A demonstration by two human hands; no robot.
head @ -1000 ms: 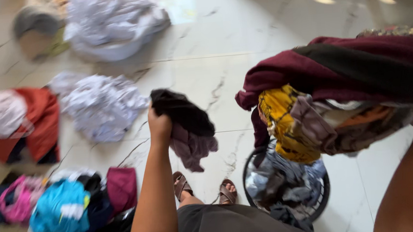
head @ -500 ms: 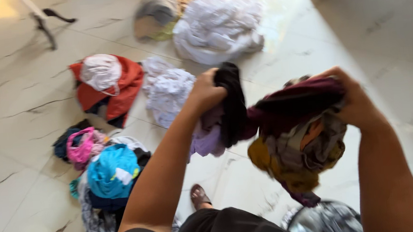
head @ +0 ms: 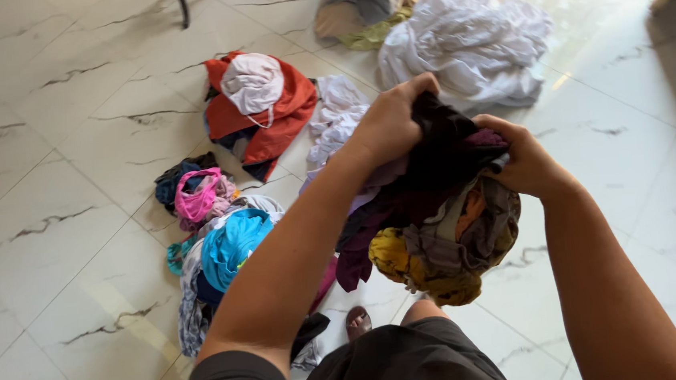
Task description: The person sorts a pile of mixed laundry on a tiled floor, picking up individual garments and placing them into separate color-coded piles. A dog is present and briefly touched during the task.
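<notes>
Both of my hands meet over a bundle of clothes (head: pixel 438 230) held at chest height. My left hand (head: pixel 387 122) grips a black garment (head: pixel 442 137) at the top of the bundle. My right hand (head: pixel 524 159) clutches the same bundle from the right side; it contains maroon, yellow, grey and orange fabric that hangs down between my arms. My sandalled foot (head: pixel 356 321) shows on the floor below.
Piles of laundry lie on the white marble floor (head: pixel 58 204): a white heap (head: pixel 467 43), a grey and yellow heap (head: pixel 364 7), a red pile with a white item (head: pixel 263 107), a pale patterned pile (head: pixel 336 118), and a pink, blue and dark pile (head: pixel 214 248). Furniture legs (head: pixel 182 1) stand at the top.
My hands have come together, and the black garment now joins the bundle. The view has swung left; the laundry basket near my feet has left the frame.
</notes>
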